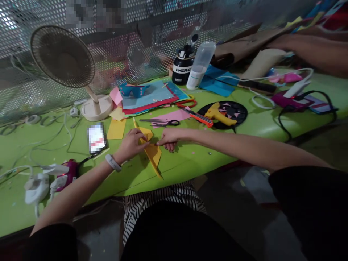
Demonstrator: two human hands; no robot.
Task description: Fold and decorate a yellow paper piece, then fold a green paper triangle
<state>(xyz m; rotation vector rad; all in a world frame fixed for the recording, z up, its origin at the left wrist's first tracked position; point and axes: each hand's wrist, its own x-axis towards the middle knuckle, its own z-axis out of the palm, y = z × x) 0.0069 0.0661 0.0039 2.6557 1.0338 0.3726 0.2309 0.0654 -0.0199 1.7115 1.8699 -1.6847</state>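
A yellow-orange paper piece (155, 155) with a long narrow folded strip along it lies on the green table, near its front edge. My left hand (132, 145), with a pale band on the wrist, is closed on the left side of this paper, thumb and fingers meeting at its middle. From the right, my right hand (170, 137) pinches the paper's right edge, its other fingers curled under. Just behind the hands lie black-handled scissors (171, 123) and a pink paper strip (171, 117). A yellow hot glue gun (219, 114) rests on a black round mat (241, 110).
A fan (96, 107) stands back left; a phone (96, 139) and power strip (67, 175) with cables sit left. An orange cutter (201, 117), stacked coloured sheets (152, 101), blue paper glasses (134, 90) and a black bottle (182, 69) are behind. Another person's arm (304, 52) reaches in right.
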